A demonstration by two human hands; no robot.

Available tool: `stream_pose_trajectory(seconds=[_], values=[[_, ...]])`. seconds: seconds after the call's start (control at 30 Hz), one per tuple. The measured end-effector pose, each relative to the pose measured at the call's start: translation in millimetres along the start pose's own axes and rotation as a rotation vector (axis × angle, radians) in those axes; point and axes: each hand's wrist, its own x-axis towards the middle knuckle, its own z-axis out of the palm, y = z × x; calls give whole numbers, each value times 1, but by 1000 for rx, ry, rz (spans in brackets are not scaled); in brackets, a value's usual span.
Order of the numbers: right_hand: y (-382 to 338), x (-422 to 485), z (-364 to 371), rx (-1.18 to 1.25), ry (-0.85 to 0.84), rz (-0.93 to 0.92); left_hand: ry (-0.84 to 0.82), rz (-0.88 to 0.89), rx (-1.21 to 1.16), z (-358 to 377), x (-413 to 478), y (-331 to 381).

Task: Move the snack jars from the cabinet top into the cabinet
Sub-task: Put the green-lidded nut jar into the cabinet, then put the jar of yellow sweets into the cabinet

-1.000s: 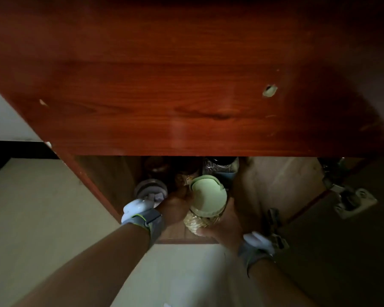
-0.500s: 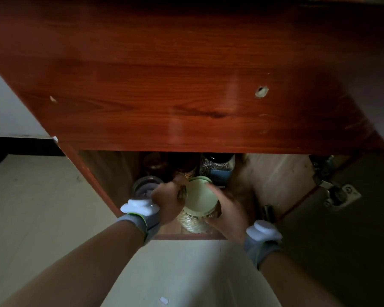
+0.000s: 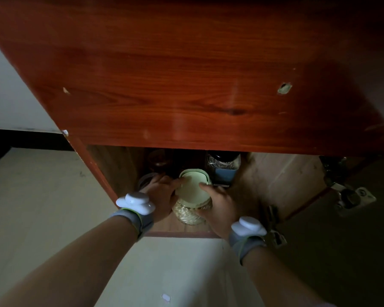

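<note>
A clear snack jar with a pale green lid (image 3: 193, 191) stands at the front of the cabinet shelf (image 3: 177, 228), pale snacks showing through its glass. My left hand (image 3: 162, 193) presses against its left side, fingers on the lid's edge. My right hand (image 3: 220, 207) wraps its right side, thumb on the lid. Behind on the right stands a jar with a blue label (image 3: 223, 169). A clear-lidded jar (image 3: 145, 180) sits left, partly hidden by my left hand. Darker jars (image 3: 157, 158) stand at the back in shadow.
The red-brown wooden cabinet top (image 3: 186, 74) fills the upper view and overhangs the opening. The open door (image 3: 341, 229) hangs at the right with metal hinges (image 3: 350, 196). Pale floor (image 3: 42, 207) lies to the left and below.
The green-lidded jar has gone from tilted to more upright on the shelf. Both hands have closed in around it, fingers now on the lid.
</note>
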Motion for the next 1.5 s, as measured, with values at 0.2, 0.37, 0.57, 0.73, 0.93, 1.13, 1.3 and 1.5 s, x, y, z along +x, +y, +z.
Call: stream_pose_trajectory(seconds=[0.2,0.37,0.57,0.73,0.93,1.13,1.3,1.5], values=[[-3,-1,0,-31,-32,-7,-69,-37,49,-4,1,5],[-6,-5,-6,-43,-73,-11,-113,-47,87,8,5,6],[-31,-36,-52,-85,-39,-85,-271,-81,-8,-47,-12,29],[-63,-70,-111,-158,-17,-171,-185,-68,-61,-111,-37,61],[-111,-135,-205,-297,108,-256,156,58,73,-213,-120,115],[-143,-167,-281,-255,296,-341,382,102,40,-284,-158,149],[-167,-155,-346,-169,517,-379,598,123,37,-351,-149,163],[-170,-89,-384,-153,479,-248,515,-11,-78,-382,-79,156]])
